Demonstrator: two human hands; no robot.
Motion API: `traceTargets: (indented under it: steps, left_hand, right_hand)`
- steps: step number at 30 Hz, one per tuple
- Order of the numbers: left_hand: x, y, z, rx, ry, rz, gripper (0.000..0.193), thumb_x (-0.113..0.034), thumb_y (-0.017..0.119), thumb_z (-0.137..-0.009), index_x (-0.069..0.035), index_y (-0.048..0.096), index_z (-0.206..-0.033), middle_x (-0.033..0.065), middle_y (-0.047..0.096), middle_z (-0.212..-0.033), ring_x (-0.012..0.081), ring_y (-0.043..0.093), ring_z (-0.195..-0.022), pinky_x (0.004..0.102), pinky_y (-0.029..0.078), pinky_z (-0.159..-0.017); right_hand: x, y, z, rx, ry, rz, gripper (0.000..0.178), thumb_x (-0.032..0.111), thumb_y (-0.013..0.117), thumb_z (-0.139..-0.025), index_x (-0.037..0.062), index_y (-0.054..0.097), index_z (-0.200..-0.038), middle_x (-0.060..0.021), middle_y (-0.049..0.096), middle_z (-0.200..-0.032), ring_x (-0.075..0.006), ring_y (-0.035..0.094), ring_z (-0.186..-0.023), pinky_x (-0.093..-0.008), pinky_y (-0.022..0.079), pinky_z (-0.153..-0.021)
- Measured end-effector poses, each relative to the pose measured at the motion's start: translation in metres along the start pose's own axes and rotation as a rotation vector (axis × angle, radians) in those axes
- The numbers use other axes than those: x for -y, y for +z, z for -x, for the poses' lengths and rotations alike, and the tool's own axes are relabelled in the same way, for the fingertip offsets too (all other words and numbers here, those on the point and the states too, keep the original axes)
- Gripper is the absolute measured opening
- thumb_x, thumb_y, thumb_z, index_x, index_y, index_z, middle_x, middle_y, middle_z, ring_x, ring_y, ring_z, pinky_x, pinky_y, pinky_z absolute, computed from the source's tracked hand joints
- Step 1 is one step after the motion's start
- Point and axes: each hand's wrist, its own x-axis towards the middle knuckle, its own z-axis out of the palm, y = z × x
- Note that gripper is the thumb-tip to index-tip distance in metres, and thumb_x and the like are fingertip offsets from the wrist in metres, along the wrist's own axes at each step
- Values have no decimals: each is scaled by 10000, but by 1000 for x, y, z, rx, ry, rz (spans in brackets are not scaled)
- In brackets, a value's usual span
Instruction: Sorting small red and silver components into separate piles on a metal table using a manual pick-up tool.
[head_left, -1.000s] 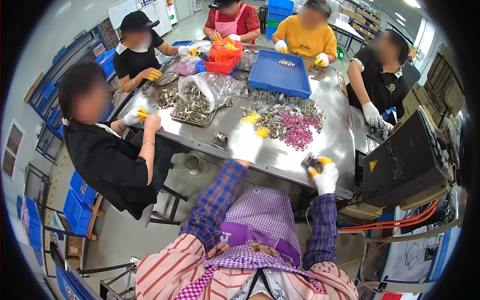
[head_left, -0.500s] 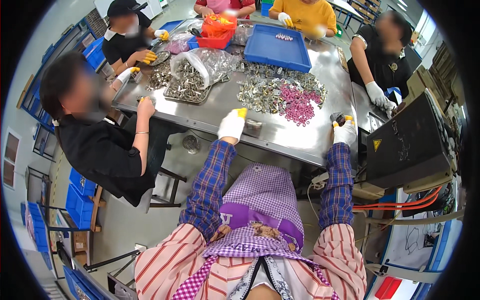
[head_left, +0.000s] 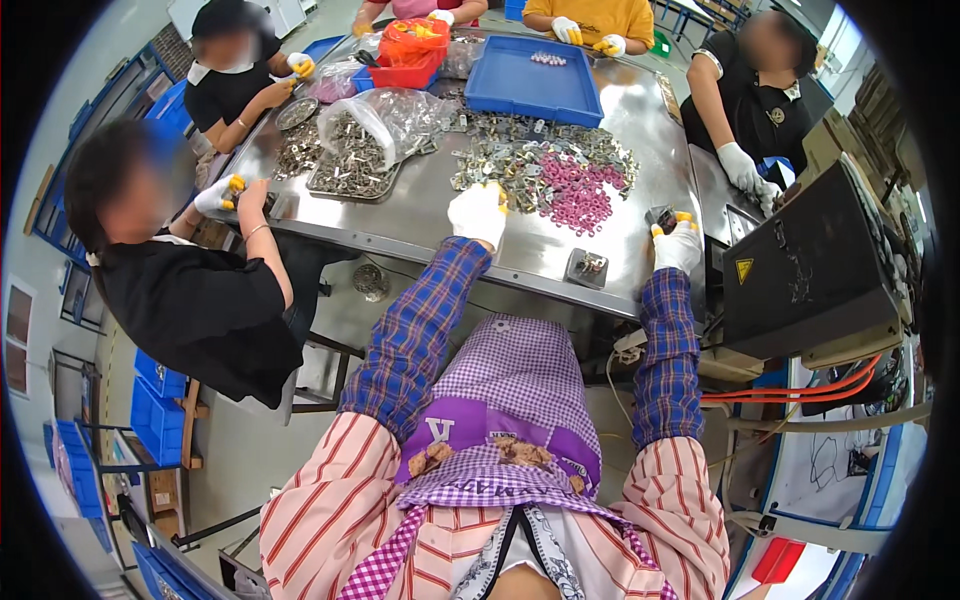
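Note:
My left hand (head_left: 478, 212), in a white glove with yellow fingertips, reaches over the near-left edge of a heap of flat silvery metal parts (head_left: 490, 165). Its fingers are washed out and partly hidden, so whether they hold a part does not show. At the right, my gloved right hand (head_left: 678, 245) is closed on a small dark metal block (head_left: 659, 216) at the table surface. Between my hands, near the front edge, sits a square metal fixture (head_left: 586, 268) with shiny pieces on it. Pink ring-shaped parts (head_left: 578, 195) lie on the right part of the heap.
A steel table (head_left: 400, 225) carries a blue tray (head_left: 535, 108), a metal tray of small parts (head_left: 352, 190) under a plastic bag, and a red bin (head_left: 408, 72). Co-workers' hands work around it. A dark machine box (head_left: 800, 260) stands close to my right arm.
My left hand has moved forward to the heap. The square fixture, earlier beside that hand, now sits farther right. My right hand still grips the dark block. The whole view has shifted slightly.

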Motion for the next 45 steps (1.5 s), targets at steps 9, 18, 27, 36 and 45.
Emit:
traceTargets:
  steps: [9,18,27,36,45]
  left_hand:
    - [35,-7,-19,248,-76,127,249,-263,544,-823,-128,606,-1024,113,669,-987,327,632,-910,429,490,-764]
    - [-27,-29,15,231,-127,371,200,-172,559,-846,-115,584,-1036,90,674,-950,299,648,-846,410,495,-744]
    - [-47,3,87,-162,159,214,222,-175,580,-846,-150,653,-1054,57,651,-929,266,610,-684,371,478,-617]
    - [-37,14,89,-321,218,158,220,-211,630,-761,-144,677,-965,36,642,-828,258,590,-646,348,447,-562]
    - [-46,13,81,-196,-175,103,204,-265,558,-761,-97,673,-751,84,621,-720,274,565,-589,391,417,-539]
  right_hand:
    - [12,7,5,-127,-140,-93,303,366,614,-805,145,644,-1010,-93,638,-899,-261,618,-794,-399,485,-712]
    - [1,3,-3,7,5,33,468,380,616,-810,89,553,-1171,-105,622,-979,-263,603,-863,-385,484,-747]
    - [5,-4,4,28,10,56,473,383,621,-809,122,534,-1193,-100,615,-1008,-258,608,-852,-368,489,-735]
    - [22,-36,25,-18,-34,-202,329,341,644,-765,90,641,-978,-140,598,-900,-294,581,-752,-396,477,-678]
    - [-5,22,-3,-96,-264,-307,527,180,687,-751,101,530,-1248,-95,641,-1057,-254,618,-944,-294,465,-864]
